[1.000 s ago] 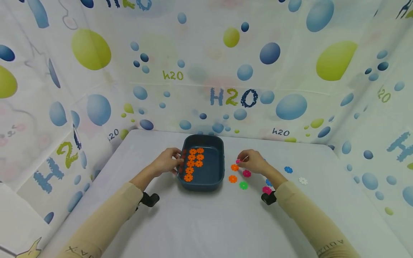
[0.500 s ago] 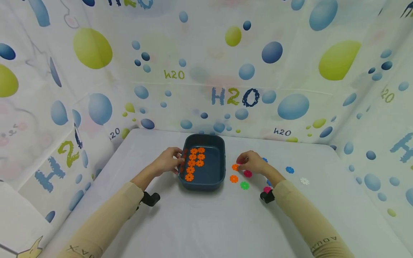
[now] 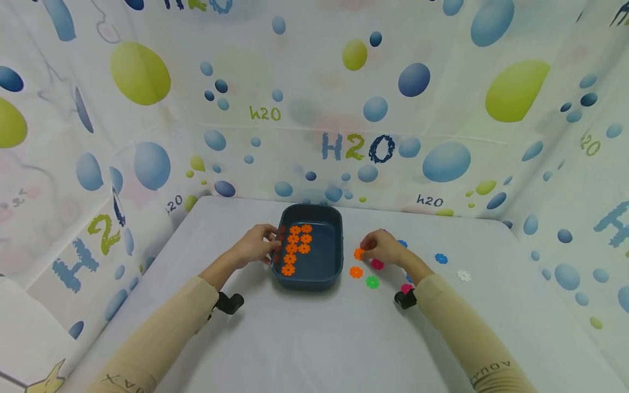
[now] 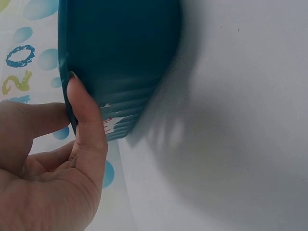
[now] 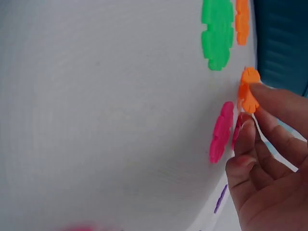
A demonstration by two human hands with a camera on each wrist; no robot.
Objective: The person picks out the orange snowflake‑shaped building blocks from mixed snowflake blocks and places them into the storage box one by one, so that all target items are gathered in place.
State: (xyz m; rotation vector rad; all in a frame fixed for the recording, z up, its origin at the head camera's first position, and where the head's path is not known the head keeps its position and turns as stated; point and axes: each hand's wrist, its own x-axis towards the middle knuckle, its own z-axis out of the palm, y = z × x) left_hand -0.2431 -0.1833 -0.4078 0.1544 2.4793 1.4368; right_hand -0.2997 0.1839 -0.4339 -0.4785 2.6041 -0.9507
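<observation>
My left hand (image 3: 256, 244) grips the left rim of a dark blue rectangular tray (image 3: 321, 248). In the left wrist view, the thumb (image 4: 86, 110) lies inside the wall and the fingers are outside. Several orange flower-shaped pieces (image 3: 291, 248) lie in the tray's left half. To the right of the tray, my right hand (image 3: 383, 246) pinches an orange flower-shaped piece (image 5: 249, 89), tilted at the fingertips. A pink piece (image 5: 236, 131) shows partly behind a finger; I cannot tell if it is held. Another pink piece (image 5: 222, 132) lies close by.
Near the right hand lie another orange piece (image 3: 356, 272), a green piece (image 3: 372, 282) and a pink piece (image 3: 406, 289). A blue piece (image 3: 441, 258) and a white piece (image 3: 464, 275) lie farther right. Patterned cloth (image 3: 304, 109) rises behind the white table (image 3: 304, 338).
The right fingers have shifted from a pink piece to the orange piece, which has moved slightly. That pink piece is now mostly hidden in the head view. The left hand stays on the tray.
</observation>
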